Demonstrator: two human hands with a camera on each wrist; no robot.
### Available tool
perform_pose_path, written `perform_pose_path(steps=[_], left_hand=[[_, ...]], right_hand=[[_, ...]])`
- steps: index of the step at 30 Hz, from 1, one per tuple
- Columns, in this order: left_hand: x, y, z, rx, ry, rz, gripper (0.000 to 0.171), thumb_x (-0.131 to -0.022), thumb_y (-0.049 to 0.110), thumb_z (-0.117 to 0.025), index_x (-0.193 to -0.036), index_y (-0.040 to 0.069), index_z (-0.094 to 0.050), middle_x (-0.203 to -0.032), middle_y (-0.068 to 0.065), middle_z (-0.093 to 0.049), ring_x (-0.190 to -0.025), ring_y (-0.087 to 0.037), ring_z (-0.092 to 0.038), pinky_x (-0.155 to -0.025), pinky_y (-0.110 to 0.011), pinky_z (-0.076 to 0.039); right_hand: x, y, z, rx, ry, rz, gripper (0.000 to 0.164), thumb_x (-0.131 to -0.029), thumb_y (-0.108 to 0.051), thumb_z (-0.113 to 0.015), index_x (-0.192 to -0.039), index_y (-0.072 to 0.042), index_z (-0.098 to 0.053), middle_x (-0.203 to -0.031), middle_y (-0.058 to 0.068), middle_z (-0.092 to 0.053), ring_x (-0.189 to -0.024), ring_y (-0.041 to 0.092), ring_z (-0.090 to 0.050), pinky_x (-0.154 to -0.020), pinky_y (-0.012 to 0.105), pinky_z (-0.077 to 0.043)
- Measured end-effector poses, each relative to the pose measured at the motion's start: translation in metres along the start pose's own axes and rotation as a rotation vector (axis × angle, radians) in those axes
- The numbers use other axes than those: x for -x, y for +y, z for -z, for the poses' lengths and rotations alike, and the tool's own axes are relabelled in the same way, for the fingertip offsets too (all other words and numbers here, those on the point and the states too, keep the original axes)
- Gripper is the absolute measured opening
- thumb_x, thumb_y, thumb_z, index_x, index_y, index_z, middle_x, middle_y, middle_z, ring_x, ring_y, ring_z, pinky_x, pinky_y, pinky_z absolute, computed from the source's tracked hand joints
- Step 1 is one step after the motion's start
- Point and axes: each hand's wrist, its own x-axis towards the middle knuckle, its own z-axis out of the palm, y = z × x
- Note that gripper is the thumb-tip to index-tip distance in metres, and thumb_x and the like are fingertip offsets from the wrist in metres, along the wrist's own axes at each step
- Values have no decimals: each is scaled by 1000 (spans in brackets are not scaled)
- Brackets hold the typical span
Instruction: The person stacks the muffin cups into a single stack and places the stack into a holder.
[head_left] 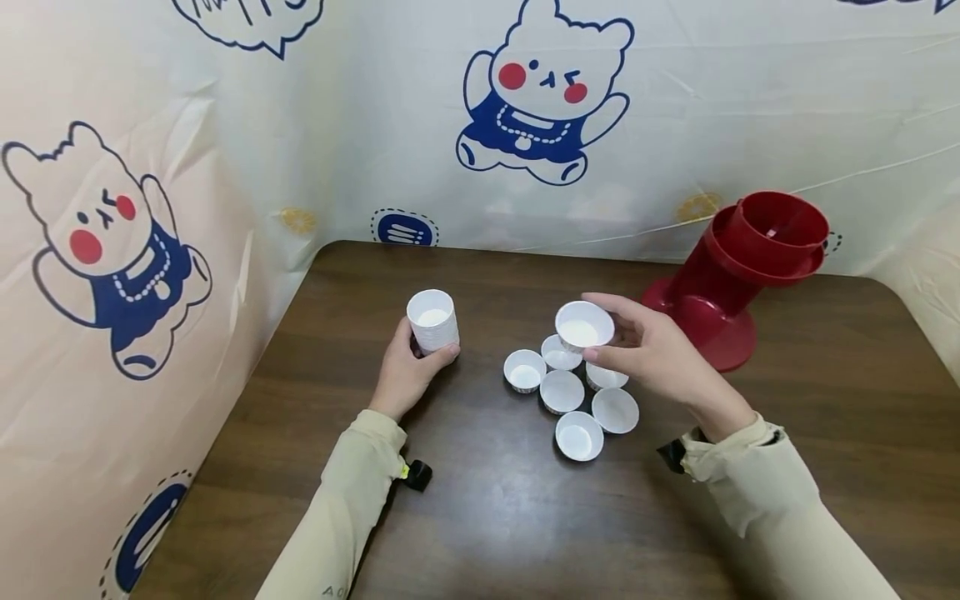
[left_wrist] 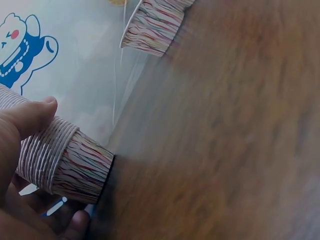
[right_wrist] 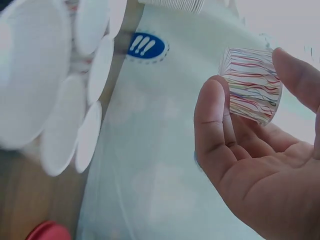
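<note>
My left hand (head_left: 405,375) grips a nested stack of paper cups (head_left: 433,323). In the left wrist view the stack (left_wrist: 82,167) shows wavy coloured stripes on its lowest cup and many rims packed together. With thumb and fingers my right hand (head_left: 660,350) pinches a single paper cup (head_left: 583,327), mouth up, over the far part of a cluster of cups. The held cup's striped side (right_wrist: 252,82) faces the right wrist camera. In the cluster, several cups (head_left: 562,392) stand mouth up, close together, white inside; the held cup and hand partly cover the far ones.
A red tubular stand (head_left: 720,292) with a wide round opening and base stands behind my right hand. The brown wooden table (head_left: 465,525) ends at a light cloth backdrop (head_left: 390,125) printed with cartoon bears. Dark wrist devices (head_left: 417,476) sit at both cuffs.
</note>
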Motion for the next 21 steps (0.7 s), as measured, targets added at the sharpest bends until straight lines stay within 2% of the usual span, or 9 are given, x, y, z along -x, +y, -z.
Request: perform_pose_path(steps=[7,14,21], left_hand=[[-1,3,5,-55,-10,27,75,-86,26,-82,-145,8,-40,-135,-14,-53,-123,-31,-51,-107,-47,-39],[-1,6,8,-92,-23,34,76,-84,25,-84,-144,6,-42,-135,-16,-54,-123,-33,-51,-106,-50,-39],[-1,9,8,-116,-15,45,74,-85,27,-83,-143,6,-42,-134,-16,-55,-123,-33,-52,-106,-50,-40]], right_hand=[[-25,-24,-14,13,-11,26,66,-89,-19,-79,-149,-14,-50,-121,7,-64,-99,25,-60,-84,38,-51],[-49,-38,-31,-160,-48,29,64,-89,-8,-77,-147,-8,-51,-118,14,-65,-97,28,-64,-80,37,-57],[-69,-45,-47,-230,-78,4,63,-88,-8,-77,-146,-9,-51,-122,16,-64,-103,27,-66,-79,42,-59]])
